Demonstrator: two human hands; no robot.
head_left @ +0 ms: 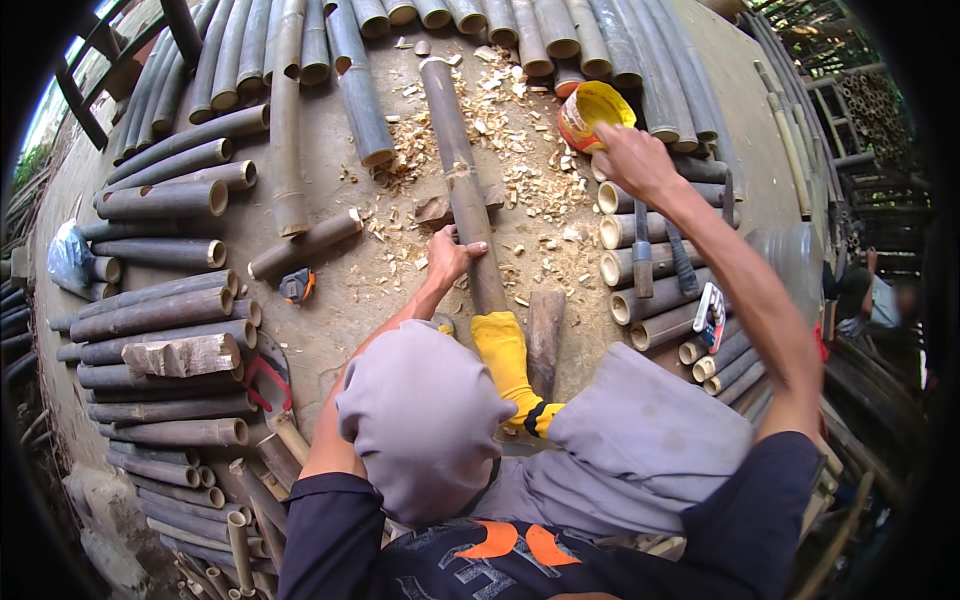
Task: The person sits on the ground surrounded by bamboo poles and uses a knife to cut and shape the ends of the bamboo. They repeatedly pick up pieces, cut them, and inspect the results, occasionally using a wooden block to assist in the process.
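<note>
A long brown bamboo tube (456, 140) lies in front of me, its middle raised on a wooden block (436, 211). My left hand (454, 257) grips the tube near its close end, with the thumb across the top. Against that end rests my foot in a yellow sock (503, 352). My right hand (634, 160) reaches out to a tilted red and yellow tub (590, 108), yellow inside. Its fingers are bent together at the tub's rim; whatever they hold is hidden.
Cut bamboo tubes (165, 312) line the left, the far side and the right. Wood chips (540, 185) litter the ground. A tape measure (297, 286) lies left; handled tools (642, 250) rest on tubes at right. A red-handled saw (268, 380) lies lower left.
</note>
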